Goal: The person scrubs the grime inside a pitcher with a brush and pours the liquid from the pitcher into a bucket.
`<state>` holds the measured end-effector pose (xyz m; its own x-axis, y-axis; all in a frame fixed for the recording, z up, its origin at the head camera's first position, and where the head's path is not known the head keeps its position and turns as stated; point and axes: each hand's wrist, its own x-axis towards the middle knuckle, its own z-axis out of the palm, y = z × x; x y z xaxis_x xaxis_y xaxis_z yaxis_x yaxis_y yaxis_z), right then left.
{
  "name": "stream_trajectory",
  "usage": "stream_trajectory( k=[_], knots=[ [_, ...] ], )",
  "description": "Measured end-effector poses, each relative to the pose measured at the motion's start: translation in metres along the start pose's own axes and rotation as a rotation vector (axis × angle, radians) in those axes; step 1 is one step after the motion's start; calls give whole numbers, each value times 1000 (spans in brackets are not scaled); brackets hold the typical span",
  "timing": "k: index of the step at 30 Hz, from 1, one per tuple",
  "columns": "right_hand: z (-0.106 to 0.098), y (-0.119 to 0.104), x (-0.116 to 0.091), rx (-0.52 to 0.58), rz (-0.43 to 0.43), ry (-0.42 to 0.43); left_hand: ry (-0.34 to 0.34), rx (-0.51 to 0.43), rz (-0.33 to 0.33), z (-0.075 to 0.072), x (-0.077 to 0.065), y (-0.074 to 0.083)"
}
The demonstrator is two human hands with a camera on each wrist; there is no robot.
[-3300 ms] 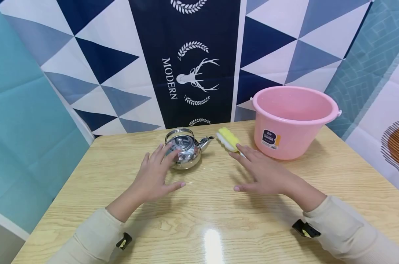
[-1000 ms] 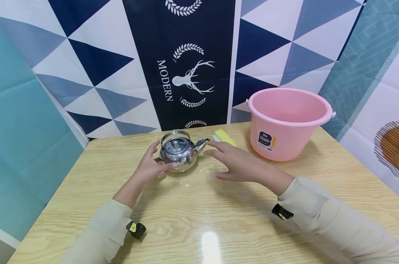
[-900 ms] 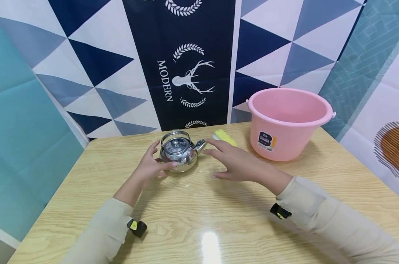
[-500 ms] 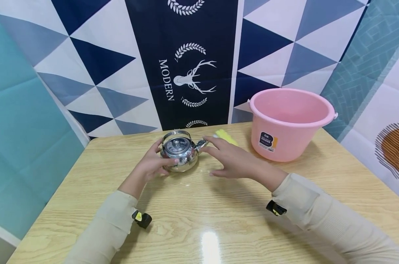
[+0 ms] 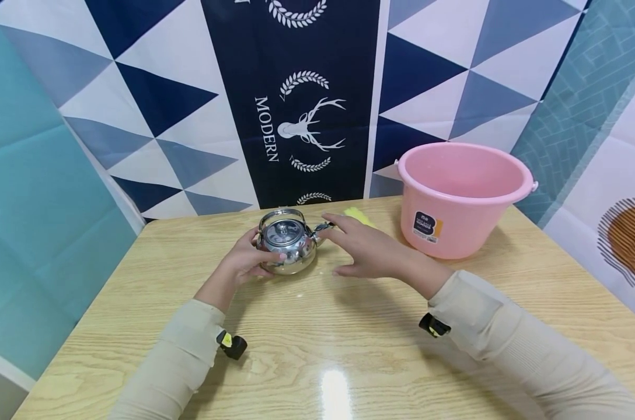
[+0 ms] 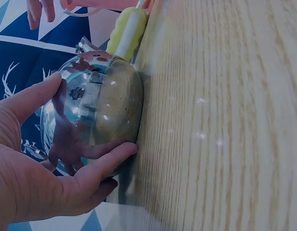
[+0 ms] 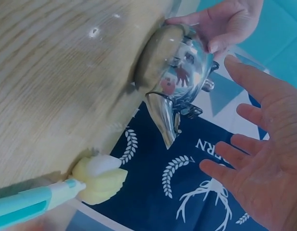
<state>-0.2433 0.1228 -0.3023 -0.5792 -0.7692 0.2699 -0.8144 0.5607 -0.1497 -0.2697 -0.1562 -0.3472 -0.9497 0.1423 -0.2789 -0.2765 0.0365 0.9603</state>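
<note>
A shiny metal kettle [image 5: 303, 249] with a lid and a raised loop handle stands on the table, its spout pointing right. My left hand [image 5: 242, 258] grips the left side of its round body, thumb at the front. In the left wrist view, thumb and fingers spread around the kettle [image 6: 109, 96]. My right hand [image 5: 367, 248] hovers beside the spout, fingers loosely extended and holding nothing; the right wrist view has a gap between this hand [image 7: 268, 154] and the kettle. Behind it lies a brush with a yellow and white sponge head [image 7: 100, 180] and teal handle [image 7: 32, 204].
A pink bucket [image 5: 454, 227] stands at the back right of the wooden table [image 5: 296, 338], near the patterned wall sheet [image 5: 191, 116]. In the head view, my right hand partly covers the sponge brush [image 5: 356, 216].
My left hand has gone from over the kettle to its left side and taken hold of the body. My right hand has moved left, from beside the sponge brush to the spout.
</note>
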Motion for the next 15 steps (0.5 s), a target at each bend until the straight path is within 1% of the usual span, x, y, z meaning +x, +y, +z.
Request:
stream_trajectory(
  k=[4,8,11,15],
  knots=[
    [-1,0,3,-2,4,-6,20,-2,-15,0,1,0],
    [-1,1,6,-3,10,-15,28,21,-20,-1,2,0],
    [0,0,8,-5,1,-21,31,37,-24,-1,2,0],
    [3,0,14,6,-23,-12,38,31,-34,-2,2,-1]
  ],
)
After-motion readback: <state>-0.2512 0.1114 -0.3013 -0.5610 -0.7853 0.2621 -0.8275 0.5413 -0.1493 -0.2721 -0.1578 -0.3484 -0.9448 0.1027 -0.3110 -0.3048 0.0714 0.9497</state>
